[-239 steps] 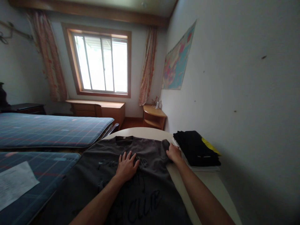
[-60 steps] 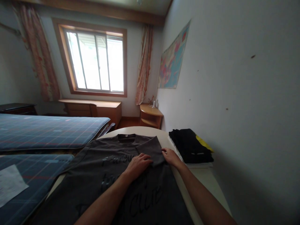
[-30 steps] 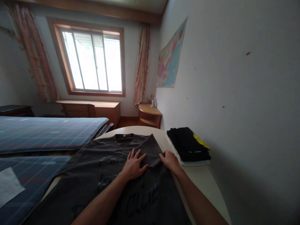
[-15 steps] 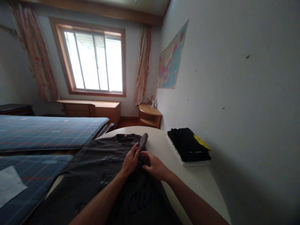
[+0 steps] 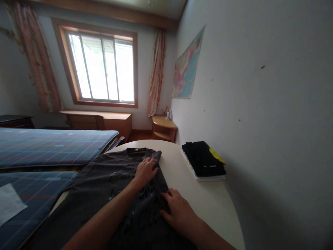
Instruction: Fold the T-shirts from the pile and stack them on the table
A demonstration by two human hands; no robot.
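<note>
A dark grey T-shirt (image 5: 99,194) with shiny black lettering is spread over the round table, its neckline toward the window. My left hand (image 5: 146,171) lies flat near the shirt's right shoulder, fingers stretched over the cloth. Lower along the right side, my right hand (image 5: 179,210) has its thumb and fingers around a ridge of the folded edge. The shirt's right sleeve is turned inward, partly hidden under my left hand. My forearms cover some of the lettering.
A folded stack of black, yellow and white clothes (image 5: 204,159) sits on the cream table (image 5: 208,198), near the wall at right. Plaid mattresses (image 5: 52,147) stand close on the left, one bearing a white paper (image 5: 10,203). A corner shelf (image 5: 164,122) is beyond the table.
My right hand has slid down the shirt's right edge toward me, away from my left hand. My left hand has flattened over the shoulder area, where the raised sleeve cloth is now lower.
</note>
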